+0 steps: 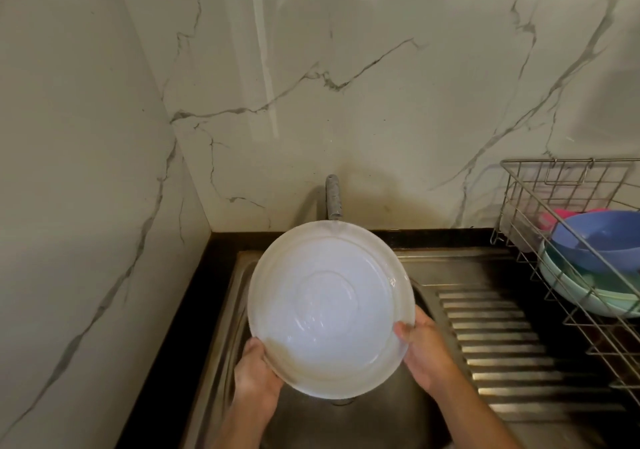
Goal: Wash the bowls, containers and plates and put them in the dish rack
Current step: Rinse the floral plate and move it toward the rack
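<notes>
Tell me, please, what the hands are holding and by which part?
Both hands, left and right, grip the white plate by its near rim, on opposite sides, over the sink.

The plate (330,310) is over the sink (239,310), under the tap (333,196); the dish rack (568,240) stands right.

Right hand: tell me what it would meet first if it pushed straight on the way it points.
The right hand points up-left, gripping the white plate. Past that, probably the tap, though depth is unclear.
</notes>
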